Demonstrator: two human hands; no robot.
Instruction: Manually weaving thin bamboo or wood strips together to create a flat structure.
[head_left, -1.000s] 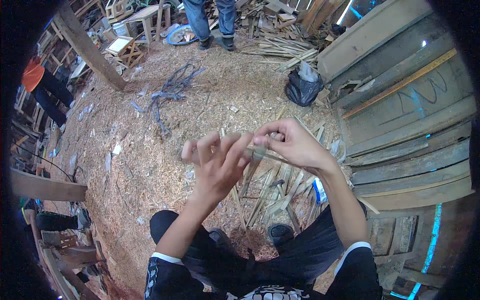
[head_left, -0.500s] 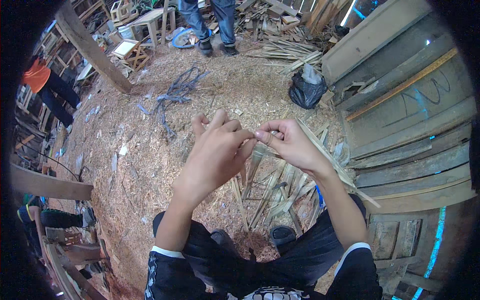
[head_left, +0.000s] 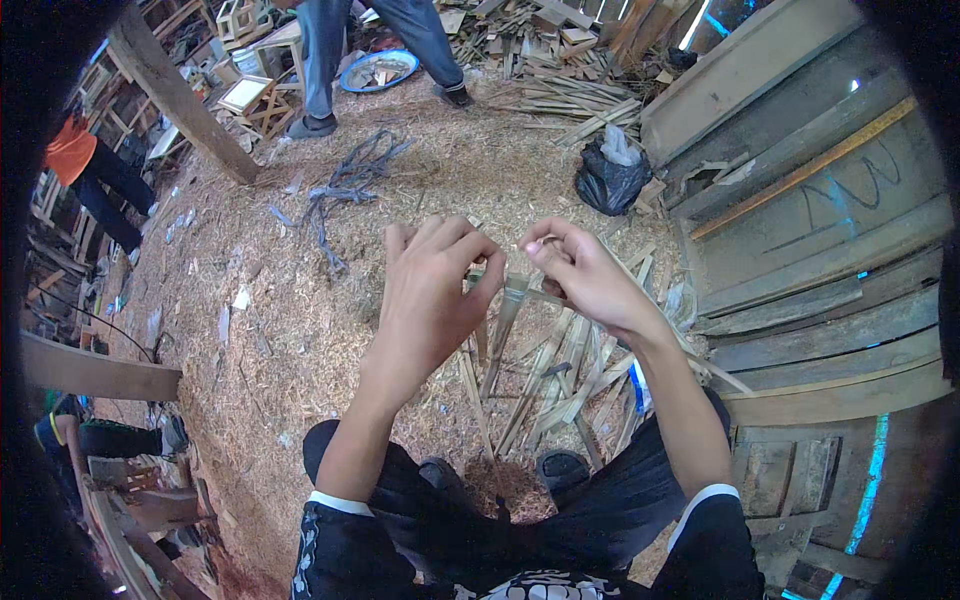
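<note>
My left hand (head_left: pixel 436 280) is raised in front of me, back of the hand up, its thumb and index finger curled together. What it pinches is hidden. My right hand (head_left: pixel 585 280) is a short way to the right, thumb and index closed at the tips on something too small to name. Between the hands, a thin pale strip bundle (head_left: pixel 514 294) spans the gap, and flat wooden strips (head_left: pixel 500 345) hang down below it. Its ends go out of sight behind my fingers.
Loose wooden strips (head_left: pixel 560 385) lie by my feet on shavings. A black plastic bag (head_left: pixel 610 180) sits far right, beside wooden boards (head_left: pixel 800 260). Tangled grey-blue cord (head_left: pixel 350 185) lies ahead. Two people stand beyond, near a post (head_left: pixel 180 95) and a blue-rimmed basin (head_left: pixel 380 70).
My fingertips, touching before, are now apart, the right hand slightly right and higher. The person in jeans ahead has stepped wider, uncovering more of the basin.
</note>
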